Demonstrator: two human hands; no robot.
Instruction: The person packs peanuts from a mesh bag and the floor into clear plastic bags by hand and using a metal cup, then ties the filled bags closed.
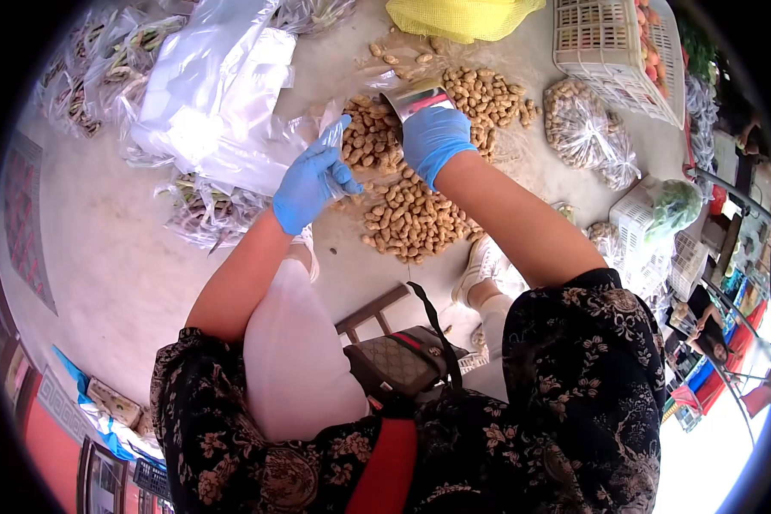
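Blue-gloved right hand (pixel 435 140) gripped a metal scoop (pixel 414 98) over the peanut pile (pixel 415 218) on the concrete floor (pixel 111 257), left hand (pixel 311 182) pinched a clear plastic bag (pixel 334 137) open beside it, bagged peanuts (pixel 578 124) and white crate (pixel 612 51) lay beyond

I can read no words, numbers or signs anywhere from here; the clear bag (pixel 338 128) pinched in my left hand (pixel 310 184) is unprinted; the metal scoop (pixel 414 99) in my right hand (pixel 433 141) shows no mark; the small bag (pixel 400 361) at my waist has a woven pattern too blurred to read as letters.
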